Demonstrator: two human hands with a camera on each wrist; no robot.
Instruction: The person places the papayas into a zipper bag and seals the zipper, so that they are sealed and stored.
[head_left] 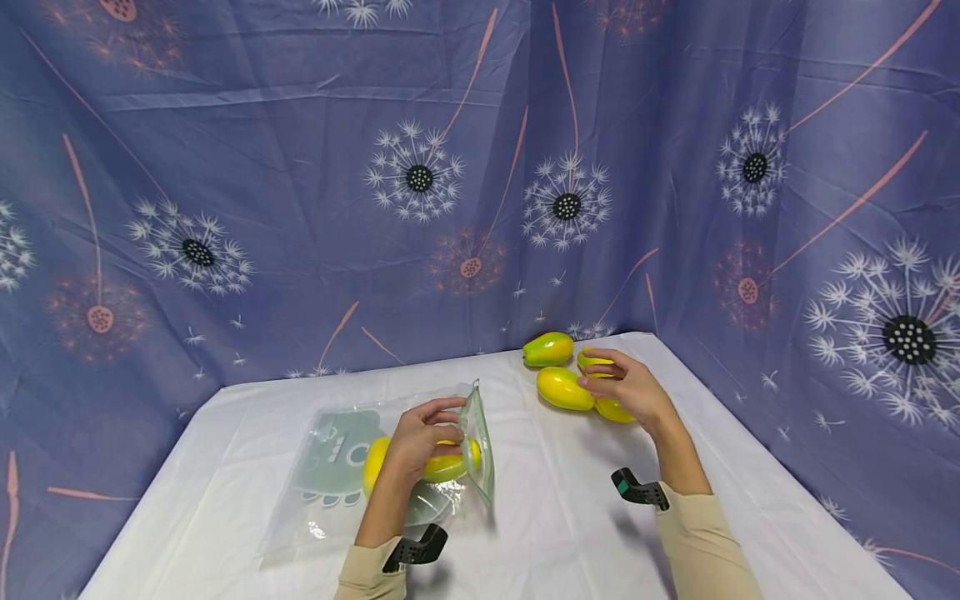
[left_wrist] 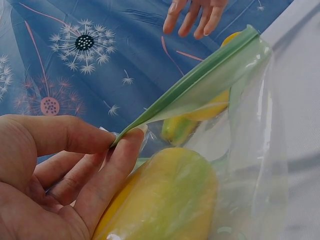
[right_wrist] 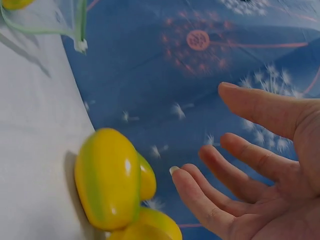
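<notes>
Zip bag [head_left: 341, 437], transparent with a green printed figure, lies on the left part of the white-covered counter [head_left: 540, 508]; its green closure strip [left_wrist: 200, 77] is lifted at the right-hand end. Left hand [head_left: 420, 433]: fingers narrowed, pinching the closure strip. A yellow-green papaya [left_wrist: 170, 195] lies inside the bag, partly hidden in the head view by this hand. Right hand [head_left: 633, 387]: fingers parted wide, slightly bent, near the group of papayas [head_left: 564, 389] at the far right corner. Dandelion-print fabric [head_left: 300, 167] hangs behind the counter.
</notes>
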